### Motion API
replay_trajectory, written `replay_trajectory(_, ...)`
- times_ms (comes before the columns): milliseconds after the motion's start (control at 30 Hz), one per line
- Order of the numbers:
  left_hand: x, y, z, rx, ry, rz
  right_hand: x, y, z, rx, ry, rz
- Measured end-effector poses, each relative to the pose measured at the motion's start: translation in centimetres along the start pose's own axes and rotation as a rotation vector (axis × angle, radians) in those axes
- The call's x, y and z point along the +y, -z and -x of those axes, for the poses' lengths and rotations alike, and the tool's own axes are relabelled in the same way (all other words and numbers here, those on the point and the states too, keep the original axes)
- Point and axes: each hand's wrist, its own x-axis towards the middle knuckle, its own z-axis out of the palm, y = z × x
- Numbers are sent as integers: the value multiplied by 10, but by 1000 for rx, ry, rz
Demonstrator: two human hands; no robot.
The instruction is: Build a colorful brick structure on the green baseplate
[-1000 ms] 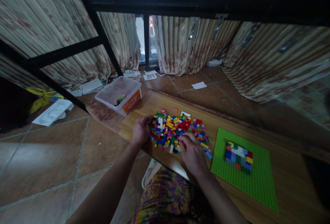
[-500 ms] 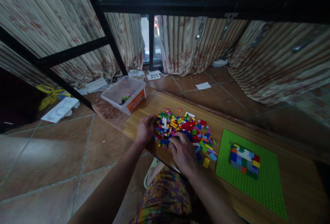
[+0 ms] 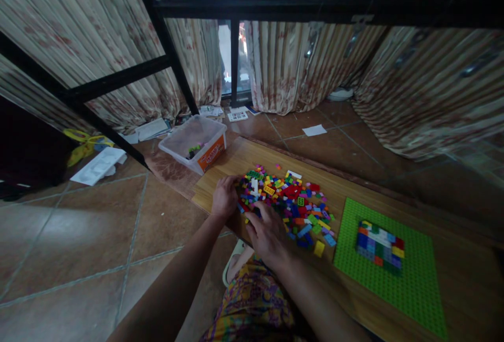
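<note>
Most of the building looks undone: a clear plastic bin (image 3: 195, 144) at far left holds only a few bricks. The left hand (image 3: 225, 196) rests curled at the left edge of the loose brick pile (image 3: 289, 203); the right hand (image 3: 268, 230) spreads flat over its near side, with no brick visibly pinched. Small glossy studded bricks litter the wooden worktop (image 3: 338, 184). Right, the green studded baseplate (image 3: 409, 279) carries one small multicoloured patch (image 3: 380, 246).

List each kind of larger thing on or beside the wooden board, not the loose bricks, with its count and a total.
Green baseplate: 1
Pile of loose bricks: 1
Clear plastic tub: 1
Hands, left hand and right hand: 2
Total: 5
</note>
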Motion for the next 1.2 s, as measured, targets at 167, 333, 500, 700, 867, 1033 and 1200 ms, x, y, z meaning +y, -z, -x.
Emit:
replay_trajectory(167, -1, 0, 1, 2, 7, 2, 2, -8, -4, -28, 34, 45)
replay_trajectory(333, -1, 0, 1, 1, 9, 12, 17, -4, 1, -7, 46, 99)
replay_trajectory(500, 0, 0, 0, -5, 10, 19, 25, 2, 3, 28, 102, 137)
replay_trajectory(700, -1, 0, 0, -2, 7, 12, 29, 10, -4, 208, 53, -88)
replay_trajectory(867, -3, 0, 0, -7, 2, 9, 37, 27, -6, 473, -302, -528)
replay_trajectory(1033, -3, 0, 0, -3, 4, 9, 43, 42, -1, 456, -644, -1270)
replay_trajectory(1200, -3, 1, -1, -4, 4, 14, 45, 49, 7, 394, -771, -1708)
